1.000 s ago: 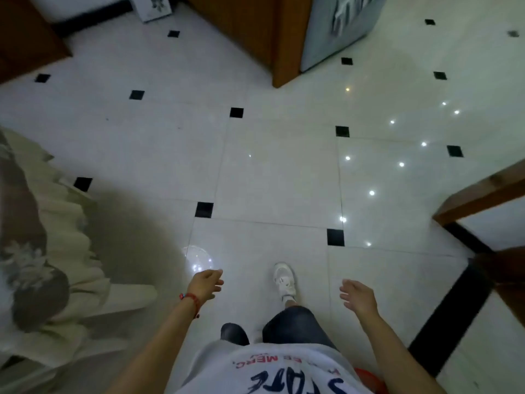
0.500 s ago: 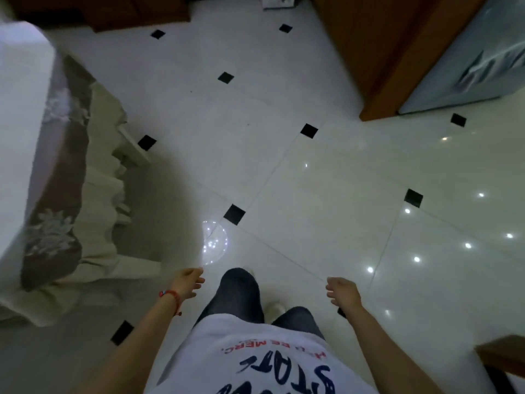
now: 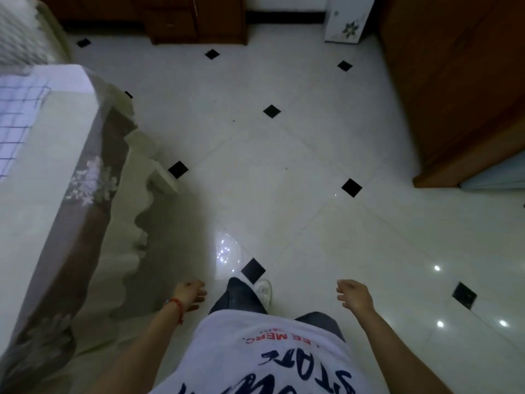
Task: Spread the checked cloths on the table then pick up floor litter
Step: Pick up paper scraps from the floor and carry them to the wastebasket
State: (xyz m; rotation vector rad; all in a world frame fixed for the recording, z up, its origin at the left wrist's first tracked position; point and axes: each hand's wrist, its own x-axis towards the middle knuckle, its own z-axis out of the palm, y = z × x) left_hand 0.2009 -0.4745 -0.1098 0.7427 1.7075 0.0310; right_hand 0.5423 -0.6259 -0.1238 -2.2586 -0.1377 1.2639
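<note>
A white checked cloth [image 3: 17, 120] lies on the table [image 3: 54, 177] at the far left; the table wears a cream and brown floral cover with a frilled hem. My left hand [image 3: 191, 292], with a red string on the wrist, hangs empty beside the table's hem, fingers loosely curled. My right hand [image 3: 352, 295] hangs empty over the white floor tiles [image 3: 284, 172], fingers relaxed. Two tiny dark specks [image 3: 233, 120] lie on the tiles ahead. I stand on the floor with one white shoe [image 3: 264, 290] forward.
A dark wooden cabinet [image 3: 196, 18] stands against the far wall. A white box with a flower print [image 3: 345, 19] sits beside it. A large wooden wardrobe [image 3: 454, 81] fills the right side. Small black diamond tiles dot the floor.
My view has swung left: the table and checked cloth have come further into view and the wardrobe has shifted right. Both hands stay low and empty as I step.
</note>
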